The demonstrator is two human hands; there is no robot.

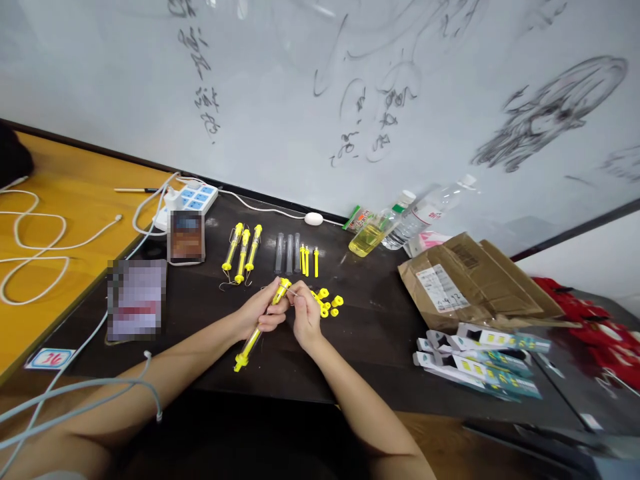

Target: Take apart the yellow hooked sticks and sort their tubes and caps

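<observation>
My left hand (261, 313) is wrapped round a tubular spring scale (251, 345) with yellow end pieces and a clear barrel, tilted with its upper end away from me. At that upper end my right hand (306, 319) pinches a thin metal wire hook (296, 294). Just past my right hand lie several yellow caps (324, 311). Beyond both hands are three clear tubes (289, 255) and, beside them, three thin yellow rods (316, 262). Three similar spring scales (243, 255) with wire hooks lie to the left of the tubes.
A power strip (193, 203) with cables and two blurred flat items (186, 237) are on the left. At the right stand two bottles (383, 227), a cardboard parcel (460, 280) and several printed packages (483, 363). A whiteboard (280, 100) rises behind the dark table (370, 353).
</observation>
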